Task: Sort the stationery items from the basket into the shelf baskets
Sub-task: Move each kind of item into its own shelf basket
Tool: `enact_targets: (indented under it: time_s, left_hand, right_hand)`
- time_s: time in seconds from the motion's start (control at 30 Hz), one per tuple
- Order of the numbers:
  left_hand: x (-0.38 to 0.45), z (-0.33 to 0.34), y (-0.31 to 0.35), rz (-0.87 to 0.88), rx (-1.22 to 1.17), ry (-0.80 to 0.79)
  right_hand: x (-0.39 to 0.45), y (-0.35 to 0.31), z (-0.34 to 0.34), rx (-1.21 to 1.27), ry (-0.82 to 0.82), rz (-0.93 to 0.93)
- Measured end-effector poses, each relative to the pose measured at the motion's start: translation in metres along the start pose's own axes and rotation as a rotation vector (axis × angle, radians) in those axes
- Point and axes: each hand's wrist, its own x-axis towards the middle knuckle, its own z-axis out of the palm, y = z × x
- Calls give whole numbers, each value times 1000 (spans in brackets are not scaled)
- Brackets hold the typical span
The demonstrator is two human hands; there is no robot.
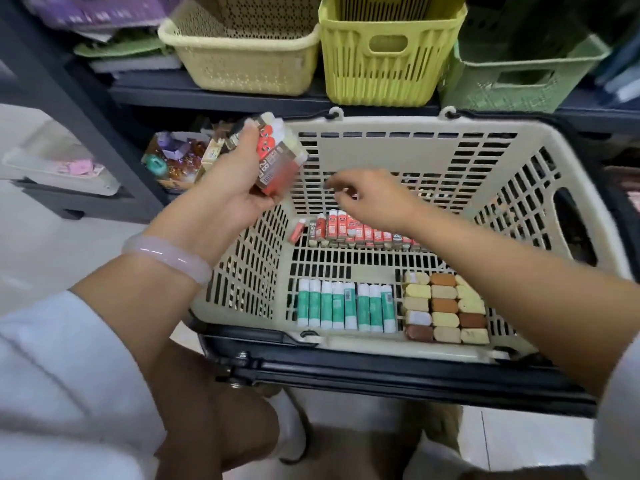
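While the left hand (239, 174) grips red glue sticks (277, 157), the right hand (367, 199) hovers, seemingly empty, fingers loosely curled

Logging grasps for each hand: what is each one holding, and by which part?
Left hand grips a bundle of red erasers around its lower end. Right hand holds nothing.

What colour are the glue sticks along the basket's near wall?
Green with white ends, the glue sticks show best in the head view.
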Motion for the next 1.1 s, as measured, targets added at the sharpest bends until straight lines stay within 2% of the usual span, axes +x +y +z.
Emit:
enact_targets:
  time_s: [0.1,0.2,0.3,0.43,0.67,1.0,1.1]
  left_hand:
    - [-1,-26,15,82,-35,50]
    - [3,-62,27,114,-57,108]
    - [6,-87,31,150,-41,163]
    - [12,-95,25,175,-30,175]
    - [12,-81,18,34,-106,92]
    - [16,-66,5,49,-1,83]
    - [16,-65,2,60,-25,86]
  right_hand:
    - [18,-58,30,52,30,-164]
    - [30,-91,51,-23,-3,-204]
    - [36,-117,71,-25,-69,-137]
    - [45,-142,85,29,-15,31]
    - [30,-134,75,-46,67,110]
    - [-12,-85,36,-232,119,232]
    - [-18,-80,33,-339,174,361]
